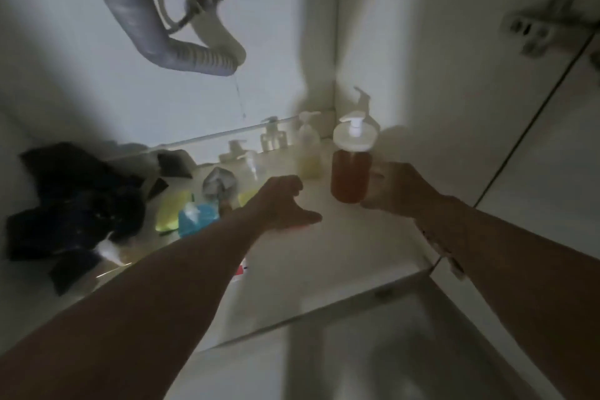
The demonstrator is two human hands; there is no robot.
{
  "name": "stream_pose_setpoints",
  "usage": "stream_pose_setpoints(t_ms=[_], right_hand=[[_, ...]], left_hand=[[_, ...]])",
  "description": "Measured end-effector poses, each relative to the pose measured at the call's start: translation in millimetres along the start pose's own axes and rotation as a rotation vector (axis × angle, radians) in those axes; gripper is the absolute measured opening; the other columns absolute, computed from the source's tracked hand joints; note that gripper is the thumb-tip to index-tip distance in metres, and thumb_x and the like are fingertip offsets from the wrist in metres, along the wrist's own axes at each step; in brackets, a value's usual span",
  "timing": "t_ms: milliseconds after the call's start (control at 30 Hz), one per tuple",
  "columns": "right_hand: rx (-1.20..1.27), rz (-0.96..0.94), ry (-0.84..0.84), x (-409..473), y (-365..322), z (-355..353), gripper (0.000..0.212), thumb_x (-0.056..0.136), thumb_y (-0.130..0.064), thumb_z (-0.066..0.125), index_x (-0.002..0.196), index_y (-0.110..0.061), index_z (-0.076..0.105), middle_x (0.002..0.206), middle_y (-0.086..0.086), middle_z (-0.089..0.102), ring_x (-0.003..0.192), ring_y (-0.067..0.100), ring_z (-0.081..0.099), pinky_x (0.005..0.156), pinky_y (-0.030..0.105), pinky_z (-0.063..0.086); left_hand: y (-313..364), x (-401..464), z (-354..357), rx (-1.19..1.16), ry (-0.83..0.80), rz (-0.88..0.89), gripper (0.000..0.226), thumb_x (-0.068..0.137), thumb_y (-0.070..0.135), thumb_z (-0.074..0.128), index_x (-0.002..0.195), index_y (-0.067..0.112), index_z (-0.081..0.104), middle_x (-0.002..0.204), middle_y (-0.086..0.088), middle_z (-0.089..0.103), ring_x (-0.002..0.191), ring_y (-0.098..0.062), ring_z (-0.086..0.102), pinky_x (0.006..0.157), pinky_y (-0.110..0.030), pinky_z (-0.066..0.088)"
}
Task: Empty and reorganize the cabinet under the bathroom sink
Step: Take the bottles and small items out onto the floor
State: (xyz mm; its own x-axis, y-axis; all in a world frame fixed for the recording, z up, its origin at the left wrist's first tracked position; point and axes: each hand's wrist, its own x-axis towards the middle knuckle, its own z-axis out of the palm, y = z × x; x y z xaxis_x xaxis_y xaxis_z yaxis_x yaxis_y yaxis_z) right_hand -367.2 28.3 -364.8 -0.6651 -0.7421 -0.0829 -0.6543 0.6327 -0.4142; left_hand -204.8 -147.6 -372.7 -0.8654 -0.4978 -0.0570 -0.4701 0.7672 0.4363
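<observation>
A: Report the position of each hand.

B: Right hand [394, 187]: fingers curled round the lower body of the amber pump bottle [350, 169], thumb under its base edge. The bottle is upright at the right of the cabinet floor [341, 256], near the back right corner. I cannot tell whether its base is touching the floor. Left hand [284, 201]: reaching into the centre of the cabinet, thumb extended to the right, fingers loosely bent. It holds nothing that I can see.

A: Contents of the cabinet?

B: Behind the left hand, a pale-yellow pump bottle [308, 149] stands just beside the amber one. A second clear pump bottle [250, 172] with yellowish liquid stands further left. A blue pump bottle [194, 216] is beside the left forearm, with a yellow-green item [170, 209] next to it. A dark heap of cloth [78, 201] fills the left side. The corrugated drain hose [191, 57] hangs above.

A: Any readable labels or brand names?

B: None legible. The frame is dim and blurred. A small red-and-white item [241, 269] shows below the left forearm, but its print cannot be read.
</observation>
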Motion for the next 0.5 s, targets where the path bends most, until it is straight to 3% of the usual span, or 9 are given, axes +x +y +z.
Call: stream_pose_setpoints(t_ms=[67, 167, 300, 367, 433, 500], right_hand=[[-0.047, -0.047, 0.13, 13.8, 8.4, 7.6, 0.068, 0.065, -0.052, 0.075, 0.118, -0.012, 0.063, 0.117, 0.007, 0.066, 0.109, 0.027, 0.061, 0.09, 0.033, 0.049], [-0.024, -0.045, 0.32, 32.0, 12.0, 8.0, 0.073, 0.068, -0.037, 0.083, 0.13, -0.013, 0.053, 0.13, 0.009, 0.057, 0.118, 0.028, 0.055, 0.094, 0.034, 0.045], [0.086, -0.082, 0.298, 65.9, 11.9, 1.9, 0.096, 0.068, -0.027, 0.086, 0.147, -0.012, 0.033, 0.142, 0.009, 0.048, 0.125, 0.027, 0.049, 0.087, 0.027, 0.039], [0.097, -0.109, 0.258, 80.4, 13.2, -0.5, 0.09, 0.068, -0.025, 0.086, 0.144, -0.014, 0.041, 0.138, 0.007, 0.055, 0.118, 0.024, 0.056, 0.082, 0.024, 0.043], [0.122, -0.146, 0.248, 87.8, 15.3, -1.6, 0.072, 0.068, -0.023, 0.085, 0.134, -0.017, 0.056, 0.124, 0.003, 0.066, 0.101, 0.018, 0.063, 0.07, 0.021, 0.044], [0.155, -0.162, 0.285, 87.2, 16.8, -1.5, 0.064, 0.068, -0.02, 0.085, 0.128, -0.017, 0.062, 0.116, 0.003, 0.07, 0.094, 0.016, 0.064, 0.07, 0.02, 0.043]], left_hand=[[-0.6, 24.5, 15.1, 0.014, 0.025, 0.061, 0.075, 0.064, 0.05, 0.084, 0.122, 0.01, 0.057, 0.116, -0.002, 0.061, 0.11, -0.019, 0.057, 0.093, -0.029, 0.047], [4.7, 60.6, 27.3, 0.008, 0.061, 0.126, 0.081, 0.063, 0.048, 0.085, 0.126, 0.009, 0.053, 0.124, -0.006, 0.058, 0.113, -0.022, 0.054, 0.093, -0.031, 0.046], [16.3, 103.7, 39.0, -0.038, 0.086, 0.147, 0.103, 0.064, 0.044, 0.085, 0.145, 0.008, 0.034, 0.143, -0.008, 0.045, 0.13, -0.025, 0.044, 0.095, -0.026, 0.036], [19.7, 122.5, 46.8, -0.122, 0.06, 0.14, 0.102, 0.062, 0.037, 0.088, 0.145, 0.009, 0.036, 0.141, -0.007, 0.048, 0.129, -0.026, 0.046, 0.1, -0.032, 0.04], [19.7, 137.6, 56.0, -0.241, 0.055, 0.137, 0.085, 0.061, 0.024, 0.089, 0.135, 0.009, 0.049, 0.129, -0.007, 0.057, 0.118, -0.024, 0.055, 0.099, -0.038, 0.048], [21.2, 142.7, 61.7, -0.307, 0.091, 0.14, 0.065, 0.065, 0.011, 0.086, 0.124, 0.007, 0.057, 0.116, -0.008, 0.064, 0.104, -0.024, 0.062, 0.091, -0.039, 0.054]])
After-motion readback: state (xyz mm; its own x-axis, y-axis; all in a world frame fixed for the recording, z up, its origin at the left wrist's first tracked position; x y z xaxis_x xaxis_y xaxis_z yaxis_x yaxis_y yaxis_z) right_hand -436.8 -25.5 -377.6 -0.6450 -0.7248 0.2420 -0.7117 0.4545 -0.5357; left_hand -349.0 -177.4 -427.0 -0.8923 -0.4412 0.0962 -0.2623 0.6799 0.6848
